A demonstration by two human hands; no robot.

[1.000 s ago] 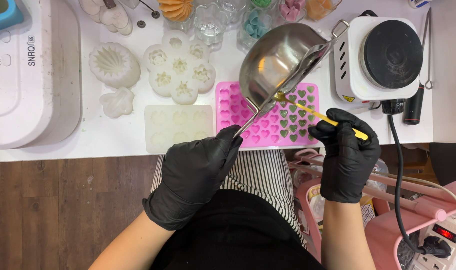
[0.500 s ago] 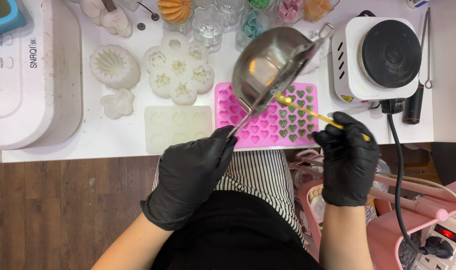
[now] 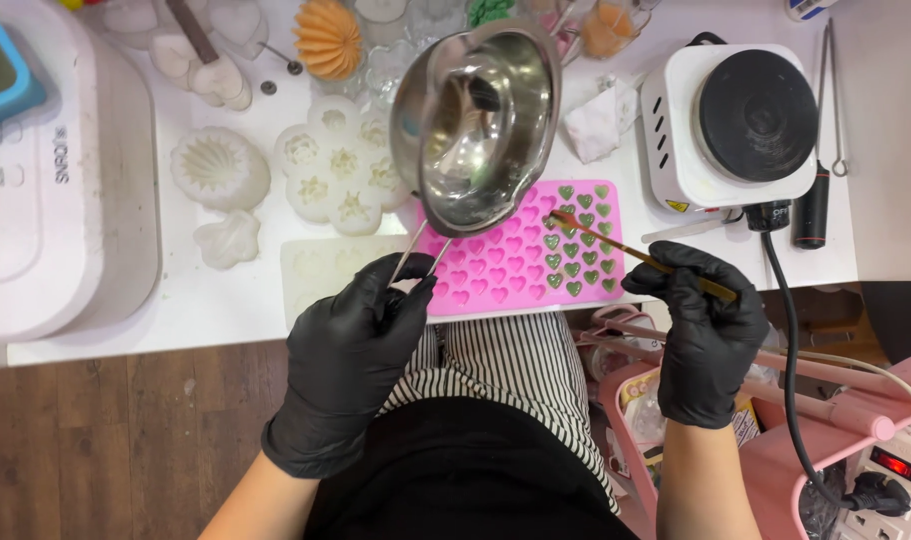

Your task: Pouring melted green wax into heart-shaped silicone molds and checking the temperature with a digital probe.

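A: What are the two hands doing?

B: Both wear black gloves. The left hand (image 3: 350, 350) has its fingers clamped on the thin wire handle of a shiny steel pouring pot (image 3: 475, 125), which it holds tilted above the desk (image 3: 225, 300). The pot's spout end hangs over the upper left part of a pink mould (image 3: 520, 255).

A: And the right hand?

B: The right hand (image 3: 700, 335) has its fingers pinched together on a thin stick (image 3: 640, 257). The stick slants up and to the left, and its tip sits over the mould, just beside the pot's lower rim.

A: Tell me about the mould

B: It is a flat pink tray of small heart-shaped hollows, lying at the near edge of the white desk, right in front of the person. The hearts in the right-hand columns are filled green; the others look empty and pink.

A: What else is around?

B: To the left of the mould lies a pale, see-through tray (image 3: 325, 270). Beyond that lies a white flower-shaped mould (image 3: 340, 170), and further left a round white ridged piece (image 3: 218, 168). At the far right stands a white hot plate (image 3: 740, 120) with a round black top; its black cord (image 3: 790, 350) drops off the desk edge toward a pink power strip (image 3: 890, 475). A large white machine (image 3: 50, 170) fills the left side. An orange ribbed shape (image 3: 327, 38) stands at the back
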